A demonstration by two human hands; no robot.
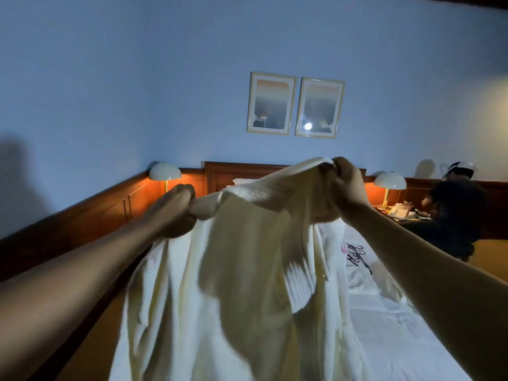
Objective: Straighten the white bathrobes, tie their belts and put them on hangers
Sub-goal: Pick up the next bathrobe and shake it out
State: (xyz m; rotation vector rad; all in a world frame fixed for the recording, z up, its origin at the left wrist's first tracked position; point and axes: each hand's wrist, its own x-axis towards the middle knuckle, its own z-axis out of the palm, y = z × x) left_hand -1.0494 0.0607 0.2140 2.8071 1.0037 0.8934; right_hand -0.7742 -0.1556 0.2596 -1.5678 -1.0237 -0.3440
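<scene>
A white bathrobe (242,270) hangs in the air in front of me, held up by its top edge over the bed. My left hand (176,207) is closed on the robe's left shoulder. My right hand (343,182) grips the right shoulder, a little higher. The cloth drops in loose folds down to the bottom of the view and hides most of the bed behind it. A pile of dark hangers (357,254) lies on the white sheet to the right of the robe. No belt can be made out.
The bed (398,320) with a white sheet runs away from me to a wooden headboard (233,174). Lit lamps stand at left (165,171) and right (389,180). A person in dark clothes (456,213) sits at the right by a cluttered bedside table (404,213).
</scene>
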